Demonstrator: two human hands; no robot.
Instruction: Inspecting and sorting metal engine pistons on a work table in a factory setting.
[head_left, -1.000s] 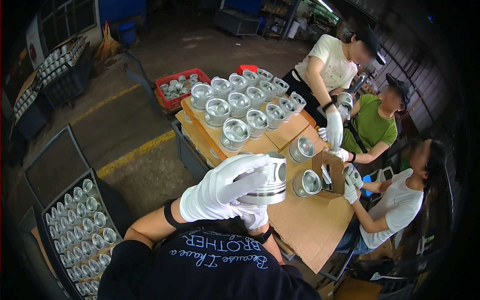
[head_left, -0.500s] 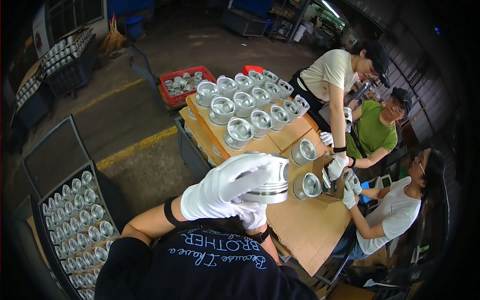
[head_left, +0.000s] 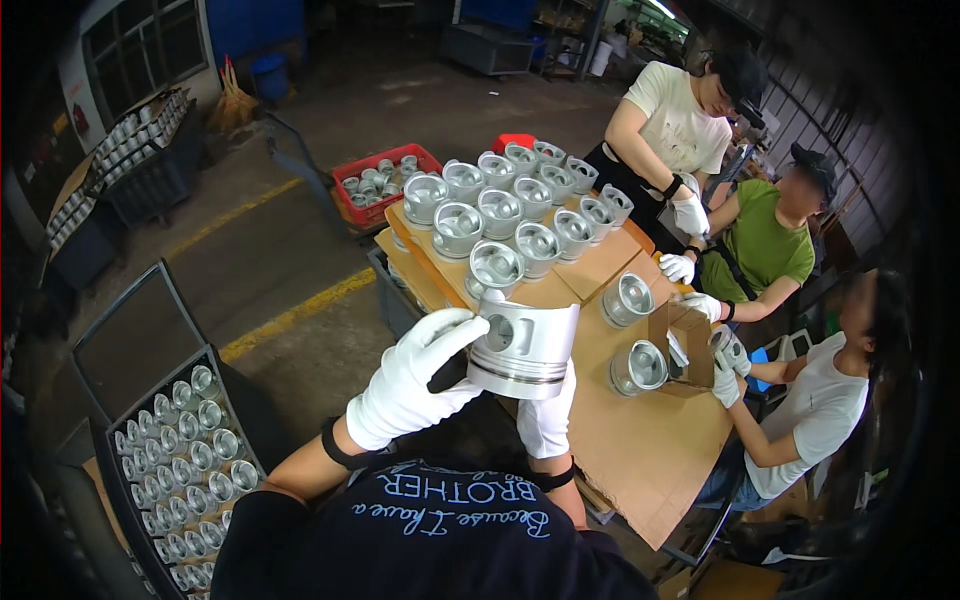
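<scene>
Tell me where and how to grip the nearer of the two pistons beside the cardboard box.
Grip the nearer piston around its outer wall, probably from the left: it stands open end up, that curved side exposed; the cardboard box crowds its right.

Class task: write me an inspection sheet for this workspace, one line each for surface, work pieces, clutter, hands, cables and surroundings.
Surface: brown cardboard covers the near part of the worktop.
Work pieces: one metal piston is at the wearer's hands; rows of pistons stand farther back, two single pistons to the right.
Clutter: an open cardboard box with a white item inside.
Hands: both white-gloved; left hand touches the piston's left side, right hand is below, partly hidden.
Cables: nothing seen.
Surroundings: three co-workers at right; dark cart of pistons lower left; red crate beyond; yellow floor line.
</scene>
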